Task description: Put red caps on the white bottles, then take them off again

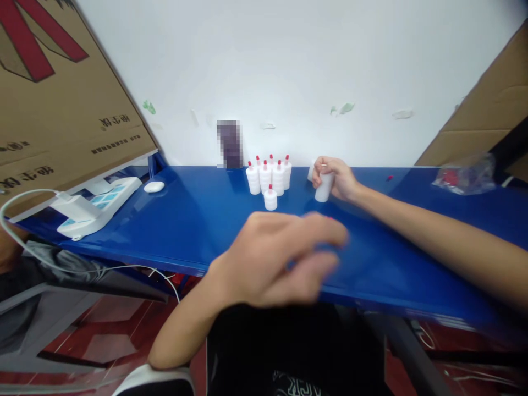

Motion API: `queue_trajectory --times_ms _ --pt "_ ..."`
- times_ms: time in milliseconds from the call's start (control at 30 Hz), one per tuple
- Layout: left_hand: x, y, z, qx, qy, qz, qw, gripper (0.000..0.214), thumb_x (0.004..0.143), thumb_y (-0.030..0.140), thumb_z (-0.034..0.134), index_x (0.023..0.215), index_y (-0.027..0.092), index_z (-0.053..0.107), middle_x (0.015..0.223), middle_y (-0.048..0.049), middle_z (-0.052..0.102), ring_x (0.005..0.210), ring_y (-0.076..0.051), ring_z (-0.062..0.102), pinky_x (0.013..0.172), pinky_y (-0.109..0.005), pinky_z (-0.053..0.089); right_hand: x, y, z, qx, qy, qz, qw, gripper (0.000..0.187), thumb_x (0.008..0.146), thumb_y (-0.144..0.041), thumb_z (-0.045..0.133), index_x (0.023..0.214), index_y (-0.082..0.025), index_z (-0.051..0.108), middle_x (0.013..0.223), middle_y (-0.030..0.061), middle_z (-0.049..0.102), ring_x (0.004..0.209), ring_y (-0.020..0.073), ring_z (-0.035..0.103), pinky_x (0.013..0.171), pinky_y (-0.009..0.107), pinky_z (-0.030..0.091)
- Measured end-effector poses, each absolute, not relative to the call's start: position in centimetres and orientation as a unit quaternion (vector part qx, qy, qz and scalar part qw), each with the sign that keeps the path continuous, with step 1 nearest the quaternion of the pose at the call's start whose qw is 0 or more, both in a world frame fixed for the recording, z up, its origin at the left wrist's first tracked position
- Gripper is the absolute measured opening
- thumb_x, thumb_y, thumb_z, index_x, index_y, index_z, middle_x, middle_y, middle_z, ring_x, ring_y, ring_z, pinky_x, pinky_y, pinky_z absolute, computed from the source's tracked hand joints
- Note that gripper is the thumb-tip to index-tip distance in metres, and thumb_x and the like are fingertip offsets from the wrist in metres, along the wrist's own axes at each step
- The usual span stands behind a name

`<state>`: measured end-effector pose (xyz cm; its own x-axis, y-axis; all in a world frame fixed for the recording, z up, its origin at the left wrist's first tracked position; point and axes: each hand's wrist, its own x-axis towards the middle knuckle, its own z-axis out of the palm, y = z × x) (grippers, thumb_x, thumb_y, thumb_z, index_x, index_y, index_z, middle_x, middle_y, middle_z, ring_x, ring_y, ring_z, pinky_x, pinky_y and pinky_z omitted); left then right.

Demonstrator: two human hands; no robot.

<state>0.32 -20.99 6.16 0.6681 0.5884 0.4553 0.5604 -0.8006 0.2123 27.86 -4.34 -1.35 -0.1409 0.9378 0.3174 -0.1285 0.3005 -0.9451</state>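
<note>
My right hand (336,175) is wrapped round a white plastic bottle (324,188) above the blue table; no red tip shows on it. Part of another white bottle (311,171) peeks out behind those fingers. Nearer the camera, my left hand (284,258) is blurred, with curved fingers and a gap between thumb and forefinger tips; nothing shows between them. A small red piece (331,219) is partly visible just past its forefinger. Several white bottles with red tips (277,179) stand grouped left of my right hand, and a shorter red-tipped bottle (270,199) stands in front.
On the blue table (185,214), a white power strip (103,206) and a white oval object (154,187) lie left. A clear bag with red pieces (464,179) and a loose red piece (390,177) lie right. Cardboard (74,104) stands left; a pixelated dark rectangle (230,144) is at the wall.
</note>
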Motion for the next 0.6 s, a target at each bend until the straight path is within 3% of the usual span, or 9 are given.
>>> queue_trajectory --times_ms 200,400,600 --pt "0.6 -14.4 1.5 0.920 0.341 0.183 0.060 0.024 0.106 0.037 0.046 0.101 0.022 0.064 0.076 0.0017 0.069 0.066 -0.014 0.062 0.065 -0.028 0.043 27.1 -4.8 -1.5 -0.334 -0.578 0.550 0.502 0.006 0.064 -0.030 0.057 0.065 -0.024 0.054 0.050 0.0013 0.055 0.049 0.0178 0.048 0.053 0.034 0.042" --pt "0.0 -13.6 0.1 0.928 0.353 0.117 0.042 0.033 0.105 0.044 0.050 0.121 0.024 0.072 0.101 -0.0055 0.072 0.085 -0.019 0.068 0.070 -0.029 0.046 26.8 -5.2 -1.9 -0.322 -0.608 0.556 0.466 0.017 0.068 -0.036 0.060 0.058 -0.022 0.058 0.048 0.0024 0.054 0.048 0.0188 0.053 0.054 0.034 0.043" --pt "0.9 -13.0 0.4 0.938 0.331 0.091 0.053 0.030 0.103 0.037 0.056 0.121 0.024 0.076 0.103 -0.0068 0.072 0.088 -0.019 0.070 0.073 -0.029 0.050 26.5 -5.2 -2.4 -0.330 -0.643 0.525 0.450 0.027 0.074 -0.041 0.061 0.056 -0.021 0.061 0.050 0.0031 0.056 0.047 0.0178 0.052 0.051 0.033 0.041"
